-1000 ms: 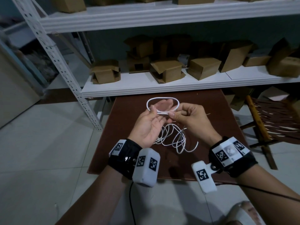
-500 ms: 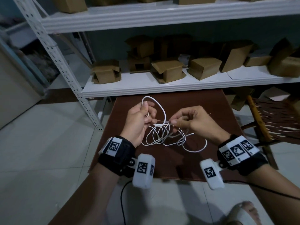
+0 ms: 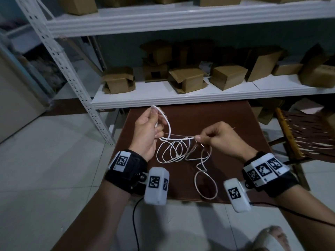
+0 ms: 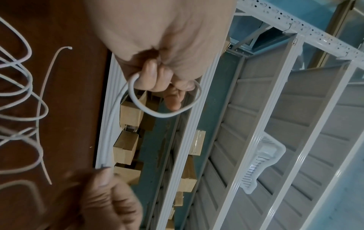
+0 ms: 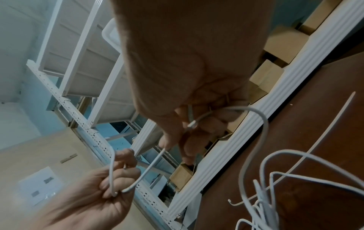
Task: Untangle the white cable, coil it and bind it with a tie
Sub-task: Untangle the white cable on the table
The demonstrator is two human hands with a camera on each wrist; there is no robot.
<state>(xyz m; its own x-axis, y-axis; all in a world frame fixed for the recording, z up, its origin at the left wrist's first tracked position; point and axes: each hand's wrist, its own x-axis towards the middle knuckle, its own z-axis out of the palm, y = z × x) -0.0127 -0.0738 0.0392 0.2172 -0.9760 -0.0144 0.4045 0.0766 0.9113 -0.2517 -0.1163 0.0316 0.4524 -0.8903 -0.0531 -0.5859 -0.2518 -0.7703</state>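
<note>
The white cable [image 3: 174, 151] lies in loose tangled loops on the brown table [image 3: 226, 115], between my two hands. My left hand [image 3: 156, 122] is raised over the table's left side and grips a small loop of the cable [image 4: 163, 116] in its curled fingers [image 4: 155, 80]. My right hand [image 3: 197, 138] pinches the cable between thumb and forefinger, with a short taut stretch running across to the left hand. One plug end [image 5: 192, 124] of the cable hangs by the right palm. A thin white tie [image 4: 42, 116] lies flat on the table beyond the tangle.
A white metal shelf [image 3: 181, 98] with several cardboard boxes [image 3: 228, 77] stands right behind the table. Its perforated upright [image 3: 72, 73] rises at the left. A wooden chair [image 3: 299, 134] stands at the right. Pale floor tiles surround the table.
My hands have drawn apart, the left going left and closing on the loop, the right pulling the cable rightward. The hanging loops have spread out wider over the table.
</note>
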